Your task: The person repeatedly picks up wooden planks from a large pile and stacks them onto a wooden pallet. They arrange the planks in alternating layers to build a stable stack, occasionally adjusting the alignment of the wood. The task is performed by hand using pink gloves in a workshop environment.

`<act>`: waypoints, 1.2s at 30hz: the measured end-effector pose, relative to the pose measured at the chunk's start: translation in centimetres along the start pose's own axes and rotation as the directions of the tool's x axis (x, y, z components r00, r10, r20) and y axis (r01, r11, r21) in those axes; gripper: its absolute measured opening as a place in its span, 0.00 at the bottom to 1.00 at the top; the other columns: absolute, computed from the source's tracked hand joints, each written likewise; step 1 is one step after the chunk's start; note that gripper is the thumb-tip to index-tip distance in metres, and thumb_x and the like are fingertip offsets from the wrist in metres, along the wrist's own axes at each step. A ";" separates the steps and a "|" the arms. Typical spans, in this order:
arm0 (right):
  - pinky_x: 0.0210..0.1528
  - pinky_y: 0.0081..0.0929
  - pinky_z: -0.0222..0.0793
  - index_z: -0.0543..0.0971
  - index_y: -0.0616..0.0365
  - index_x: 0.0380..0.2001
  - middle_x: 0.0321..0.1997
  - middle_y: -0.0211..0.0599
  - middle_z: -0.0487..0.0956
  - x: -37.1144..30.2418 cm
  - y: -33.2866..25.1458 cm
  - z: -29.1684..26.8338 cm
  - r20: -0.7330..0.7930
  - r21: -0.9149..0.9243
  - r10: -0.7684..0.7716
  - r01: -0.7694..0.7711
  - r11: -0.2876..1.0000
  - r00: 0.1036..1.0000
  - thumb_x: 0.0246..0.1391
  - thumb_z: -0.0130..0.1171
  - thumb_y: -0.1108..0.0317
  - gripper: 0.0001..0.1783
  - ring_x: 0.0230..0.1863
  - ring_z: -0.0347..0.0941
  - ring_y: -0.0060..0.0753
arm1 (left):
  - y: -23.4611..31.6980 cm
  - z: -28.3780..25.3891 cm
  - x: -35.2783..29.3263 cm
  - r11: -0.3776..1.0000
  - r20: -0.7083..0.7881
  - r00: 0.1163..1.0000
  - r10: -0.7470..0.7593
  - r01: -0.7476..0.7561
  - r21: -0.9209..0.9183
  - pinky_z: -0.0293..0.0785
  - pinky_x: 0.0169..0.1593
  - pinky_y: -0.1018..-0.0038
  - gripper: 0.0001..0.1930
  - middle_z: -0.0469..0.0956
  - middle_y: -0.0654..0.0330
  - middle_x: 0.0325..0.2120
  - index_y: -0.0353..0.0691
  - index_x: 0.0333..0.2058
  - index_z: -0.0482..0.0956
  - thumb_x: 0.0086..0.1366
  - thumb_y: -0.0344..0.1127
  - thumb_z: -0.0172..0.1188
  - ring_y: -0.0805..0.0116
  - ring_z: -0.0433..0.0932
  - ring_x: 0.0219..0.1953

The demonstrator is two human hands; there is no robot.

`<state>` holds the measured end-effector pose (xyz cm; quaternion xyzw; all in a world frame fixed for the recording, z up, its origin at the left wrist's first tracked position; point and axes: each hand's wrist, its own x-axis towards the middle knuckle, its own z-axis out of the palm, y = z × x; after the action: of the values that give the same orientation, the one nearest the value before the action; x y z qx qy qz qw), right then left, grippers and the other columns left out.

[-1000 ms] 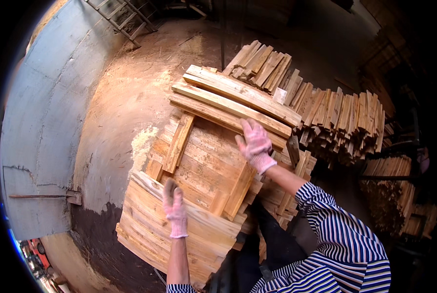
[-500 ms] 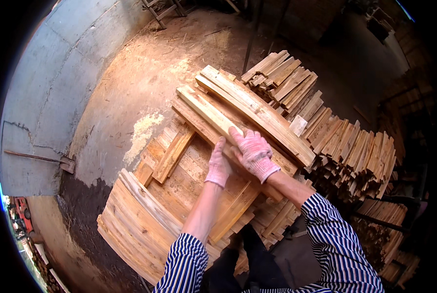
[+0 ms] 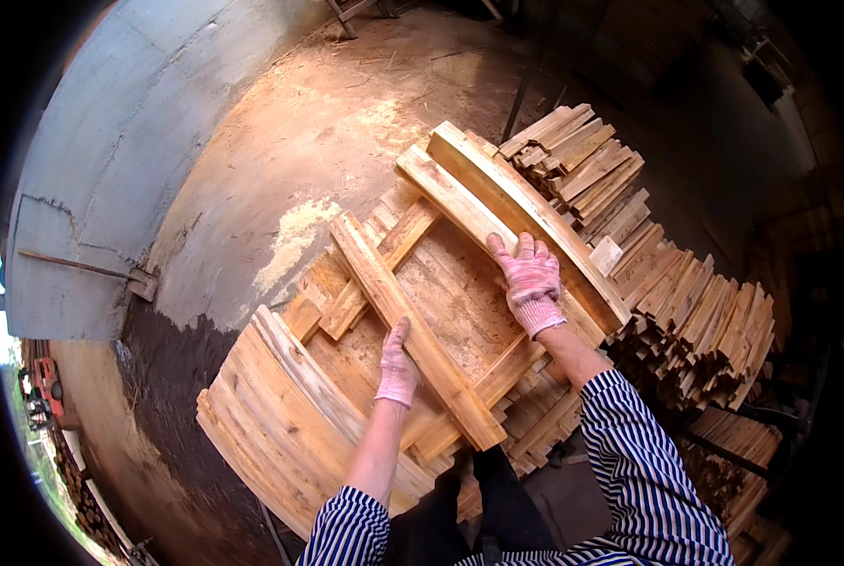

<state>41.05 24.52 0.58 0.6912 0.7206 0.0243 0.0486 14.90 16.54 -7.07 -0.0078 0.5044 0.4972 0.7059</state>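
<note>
My left hand [image 3: 398, 366], in a pink-and-white glove, is closed at the left edge of a wooden plank [image 3: 413, 330]. That plank lies slantwise over two crosspieces on the wood stack. My right hand [image 3: 532, 285], gloved alike, grips a paler plank [image 3: 455, 198] near its middle, thumb on the left side and fingers over the top; its underside is hidden. Against that plank's right side lies a thicker row of planks [image 3: 526, 203]. Beneath the hands, one crosspiece [image 3: 384, 269] runs at the far side and another [image 3: 512, 368] at the near side.
Several long planks [image 3: 281, 415] form the stack's left edge. A tall pile of short wood pieces [image 3: 667, 274] stands to the right. A long-handled tool [image 3: 139, 283] leans by the grey wall [image 3: 111, 160]. Sawdust [image 3: 295, 241] lies on the floor beyond the stack.
My hands have come apart. One plank has moved left from the right-hand group and now lies across the crosspieces under my left hand. My right hand stays at the paler plank.
</note>
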 end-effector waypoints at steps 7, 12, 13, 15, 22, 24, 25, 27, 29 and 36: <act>0.63 0.47 0.71 0.60 0.20 0.73 0.65 0.47 0.69 -1.7 -4.2 -5.4 0.442 0.294 0.077 -0.226 0.929 0.894 0.53 0.70 0.53 0.46 0.63 0.70 0.50 | 1.1 0.2 -1.8 1.000 -0.026 1.000 0.007 -0.007 0.010 0.71 0.64 0.63 0.30 0.76 0.54 0.58 0.37 0.63 0.72 0.70 0.51 0.61 0.60 0.75 0.59; 0.61 0.46 0.71 0.65 0.26 0.71 0.61 0.52 0.71 -4.1 -7.2 -2.8 0.318 0.529 -0.062 -0.123 0.840 0.946 0.56 0.66 0.52 0.39 0.62 0.71 0.55 | 1.7 -0.4 -2.5 0.998 -0.049 0.997 0.055 -0.054 0.025 0.63 0.70 0.61 0.39 0.69 0.53 0.66 0.38 0.69 0.65 0.69 0.59 0.60 0.58 0.68 0.66; 0.61 0.45 0.72 0.67 0.29 0.71 0.60 0.54 0.72 -4.4 -7.7 -2.8 0.292 0.622 -0.080 -0.126 0.773 0.953 0.57 0.65 0.53 0.38 0.60 0.72 0.56 | 1.7 0.2 -2.4 0.997 -0.048 0.996 0.073 -0.072 0.014 0.62 0.70 0.61 0.40 0.68 0.53 0.66 0.38 0.69 0.64 0.69 0.59 0.60 0.58 0.67 0.66; 0.35 0.33 0.79 0.70 0.36 0.69 0.46 0.46 0.77 -6.1 -9.6 -0.7 -0.023 0.626 -0.145 0.127 0.769 0.989 0.64 0.57 0.53 0.30 0.40 0.74 0.36 | 1.6 1.2 -2.6 0.990 -0.127 0.983 0.134 -0.139 -0.026 0.73 0.60 0.68 0.30 0.76 0.57 0.56 0.37 0.63 0.71 0.73 0.54 0.58 0.64 0.75 0.55; 0.60 0.47 0.72 0.50 0.32 0.77 0.70 0.57 0.64 -2.5 -6.9 -2.4 0.091 0.155 -0.134 0.119 0.981 0.987 0.67 0.50 0.48 0.39 0.63 0.69 0.52 | 0.5 2.5 -2.9 0.985 -0.254 0.962 0.103 -0.062 0.164 0.73 0.59 0.67 0.29 0.75 0.56 0.57 0.37 0.64 0.68 0.71 0.46 0.60 0.64 0.74 0.57; 0.64 0.51 0.69 0.45 0.26 0.78 0.78 0.56 0.55 0.1 -2.5 0.4 -0.274 -0.099 -0.071 0.046 0.994 0.959 0.67 0.50 0.47 0.42 0.70 0.66 0.53 | 0.3 3.9 -3.0 0.972 -0.197 0.976 0.095 -0.049 0.228 0.59 0.70 0.64 0.31 0.69 0.60 0.66 0.39 0.69 0.66 0.73 0.49 0.56 0.64 0.66 0.67; 0.64 0.52 0.69 0.43 0.23 0.78 0.80 0.53 0.52 2.0 -1.5 0.5 -0.369 -0.065 -0.012 -0.013 0.998 0.929 0.68 0.50 0.50 0.42 0.70 0.65 0.51 | 0.3 1.5 -2.5 0.959 -0.136 0.974 0.182 -0.145 0.245 0.50 0.75 0.60 0.35 0.67 0.62 0.69 0.41 0.69 0.67 0.71 0.55 0.58 0.64 0.62 0.70; 0.64 0.46 0.70 0.49 0.22 0.77 0.79 0.51 0.54 5.4 3.4 1.1 0.058 -0.049 0.078 -0.075 0.996 0.995 0.69 0.48 0.60 0.38 0.69 0.66 0.49 | -0.4 2.8 -2.7 0.963 -0.116 0.982 0.150 -0.119 0.241 0.50 0.75 0.61 0.34 0.65 0.62 0.70 0.40 0.69 0.66 0.72 0.54 0.57 0.65 0.61 0.71; 0.63 0.42 0.71 0.57 0.25 0.75 0.74 0.48 0.62 6.9 3.7 -1.2 0.203 0.010 0.072 -0.076 0.997 0.977 0.66 0.53 0.64 0.37 0.66 0.68 0.51 | 0.2 1.6 -2.8 0.962 -0.149 0.974 0.173 -0.135 0.238 0.50 0.75 0.61 0.34 0.64 0.61 0.71 0.40 0.70 0.65 0.73 0.53 0.56 0.67 0.60 0.72; 0.67 0.40 0.67 0.55 0.26 0.76 0.69 0.46 0.68 8.7 8.2 -2.6 0.345 0.432 -0.032 -0.128 0.893 0.938 0.58 0.66 0.56 0.46 0.68 0.69 0.46 | 0.7 2.9 -2.9 0.979 -0.232 0.962 0.143 -0.102 0.179 0.52 0.74 0.68 0.32 0.66 0.59 0.69 0.35 0.69 0.64 0.73 0.47 0.56 0.67 0.63 0.71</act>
<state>48.62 33.68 3.70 0.6950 0.6694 -0.2619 0.0123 16.48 16.31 -3.20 0.0210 0.6263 0.4916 0.6047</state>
